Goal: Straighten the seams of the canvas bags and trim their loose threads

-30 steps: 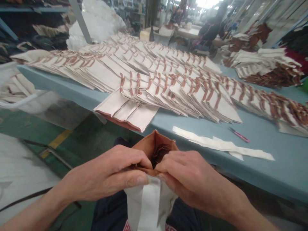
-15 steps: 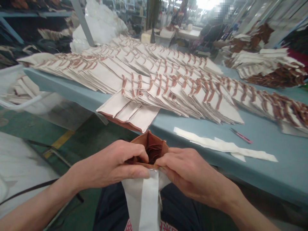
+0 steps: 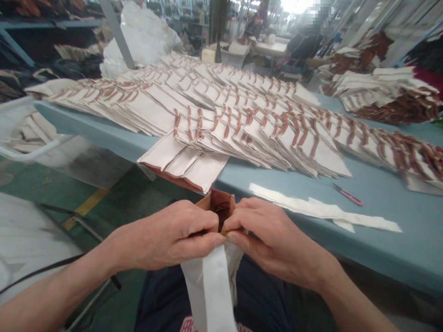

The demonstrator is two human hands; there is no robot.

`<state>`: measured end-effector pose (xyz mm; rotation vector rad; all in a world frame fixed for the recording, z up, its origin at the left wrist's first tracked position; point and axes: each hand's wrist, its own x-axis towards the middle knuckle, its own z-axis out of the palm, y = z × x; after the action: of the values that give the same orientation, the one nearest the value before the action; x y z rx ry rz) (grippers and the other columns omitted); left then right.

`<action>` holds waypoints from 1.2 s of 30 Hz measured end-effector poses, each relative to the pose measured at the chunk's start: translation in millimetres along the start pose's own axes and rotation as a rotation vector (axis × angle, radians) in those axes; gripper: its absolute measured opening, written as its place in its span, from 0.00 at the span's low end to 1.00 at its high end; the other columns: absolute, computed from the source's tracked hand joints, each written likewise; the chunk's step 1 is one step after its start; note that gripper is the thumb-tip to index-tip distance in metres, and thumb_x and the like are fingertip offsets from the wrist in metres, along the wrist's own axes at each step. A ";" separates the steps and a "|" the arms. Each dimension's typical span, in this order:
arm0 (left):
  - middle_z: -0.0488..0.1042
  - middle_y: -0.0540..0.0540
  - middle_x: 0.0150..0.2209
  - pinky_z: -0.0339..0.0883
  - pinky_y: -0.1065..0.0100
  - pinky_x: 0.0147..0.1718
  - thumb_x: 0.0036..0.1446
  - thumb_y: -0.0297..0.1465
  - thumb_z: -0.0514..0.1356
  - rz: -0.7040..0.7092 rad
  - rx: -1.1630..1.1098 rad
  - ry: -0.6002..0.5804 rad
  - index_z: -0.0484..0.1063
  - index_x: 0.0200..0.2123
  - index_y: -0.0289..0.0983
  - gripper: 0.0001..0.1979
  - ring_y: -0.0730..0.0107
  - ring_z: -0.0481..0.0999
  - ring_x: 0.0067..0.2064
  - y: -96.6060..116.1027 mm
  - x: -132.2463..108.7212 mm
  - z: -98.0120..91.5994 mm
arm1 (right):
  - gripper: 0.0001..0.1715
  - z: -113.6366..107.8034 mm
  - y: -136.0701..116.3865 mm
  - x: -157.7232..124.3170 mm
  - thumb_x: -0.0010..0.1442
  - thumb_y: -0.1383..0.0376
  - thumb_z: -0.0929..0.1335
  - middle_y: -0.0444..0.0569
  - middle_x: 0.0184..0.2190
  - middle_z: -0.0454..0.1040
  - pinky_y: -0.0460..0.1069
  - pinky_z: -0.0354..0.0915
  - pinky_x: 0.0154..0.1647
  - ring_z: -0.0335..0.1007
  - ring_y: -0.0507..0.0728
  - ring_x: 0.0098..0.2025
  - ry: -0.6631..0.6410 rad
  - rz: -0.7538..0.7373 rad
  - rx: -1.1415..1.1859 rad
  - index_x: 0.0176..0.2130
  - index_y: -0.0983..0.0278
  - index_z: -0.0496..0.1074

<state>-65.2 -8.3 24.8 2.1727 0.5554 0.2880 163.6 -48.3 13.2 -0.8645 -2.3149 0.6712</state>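
A long blue bench [image 3: 398, 258] fills the workshop ahead of me. Overlapping rows of finished pouches [image 3: 242, 124] cover it far and left, while cream strips [image 3: 321, 210] and pink snips [image 3: 347, 194] lie near right. Just short of its near edge, over the lap, hangs one cloth pouch [image 3: 212, 286]. My left hand [image 3: 166, 235] pinches the left side of its brown-lined mouth and my right hand [image 3: 273, 240] grips the right. It looks light, limp and easily creased, so I judge the stitched rim the surest hold.

Fingertips of left hand [image 3: 166, 237] and right hand [image 3: 273, 240] vanish into the cloth bag [image 3: 214, 276], so its inside's hidden. Bag's bottom runs off the lower edge, and the far stacks [image 3: 391, 92] get cropped at right.
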 end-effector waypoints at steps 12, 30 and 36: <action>0.50 0.59 0.21 0.43 0.72 0.21 0.57 0.22 0.58 0.005 -0.150 0.231 0.49 0.23 0.39 0.19 0.80 0.50 0.22 -1.7 -11.4 24.6 | 0.15 19.2 -1.5 8.1 0.75 0.66 0.61 0.43 0.28 0.71 0.52 0.61 0.41 0.64 0.54 0.33 0.171 -0.079 0.116 0.33 0.61 0.65; 0.48 0.57 0.18 0.44 0.73 0.18 0.61 0.40 0.63 -0.212 -0.776 0.518 0.48 0.18 0.40 0.28 0.80 0.47 0.20 -1.3 6.9 57.1 | 0.29 47.4 -16.0 -8.7 0.59 0.43 0.74 0.39 0.23 0.64 0.46 0.54 0.27 0.58 0.51 0.26 0.126 0.698 0.556 0.27 0.61 0.64; 0.63 0.53 0.19 0.52 0.75 0.19 0.57 0.51 0.67 -0.337 -1.148 0.522 0.70 0.23 0.34 0.26 0.79 0.57 0.20 -7.5 -4.3 74.1 | 0.25 67.0 -16.2 -3.3 0.55 0.55 0.75 0.37 0.24 0.61 0.45 0.52 0.26 0.53 0.49 0.26 0.169 0.746 0.829 0.26 0.60 0.56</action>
<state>-42.2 -57.5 -26.4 0.8696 0.7701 0.7697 114.7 -78.1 -25.4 -1.2620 -1.2849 1.6263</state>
